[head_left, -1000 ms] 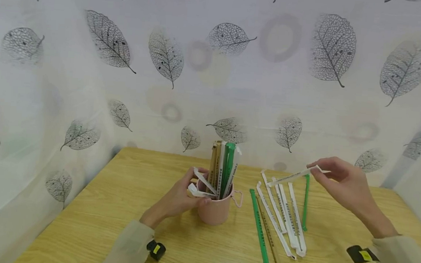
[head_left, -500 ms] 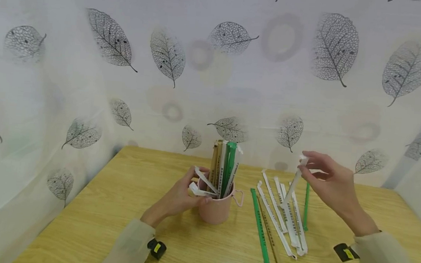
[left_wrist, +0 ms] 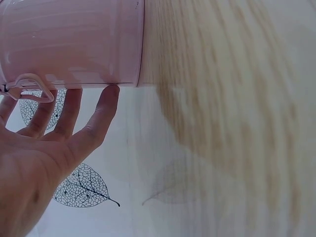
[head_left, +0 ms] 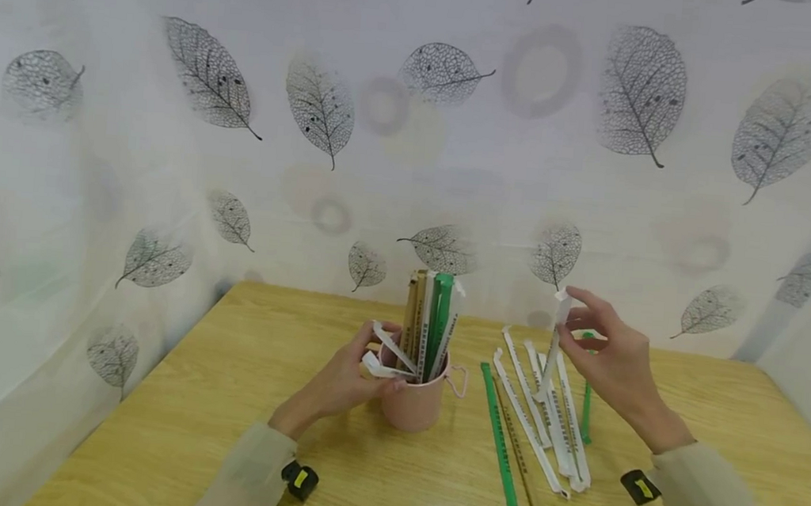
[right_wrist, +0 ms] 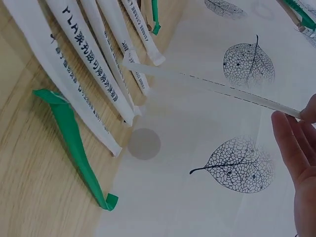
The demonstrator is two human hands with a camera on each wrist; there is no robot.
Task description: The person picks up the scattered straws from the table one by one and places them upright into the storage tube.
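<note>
While left hand (head_left: 340, 380) grips cup (head_left: 411, 409) | right hand (head_left: 611, 363) pinches white straw (head_left: 554, 350) | wrapper (right_wrist: 91, 60) reads "PLA"

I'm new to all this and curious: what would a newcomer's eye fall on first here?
Probably the pink cup on the table, bristling with brown, white and green straws, the left hand holding it. Next, the right hand, pinching a white straw near the loose straws to the cup's right. Behind, large dark leaf prints stand out on the pale backdrop.
</note>
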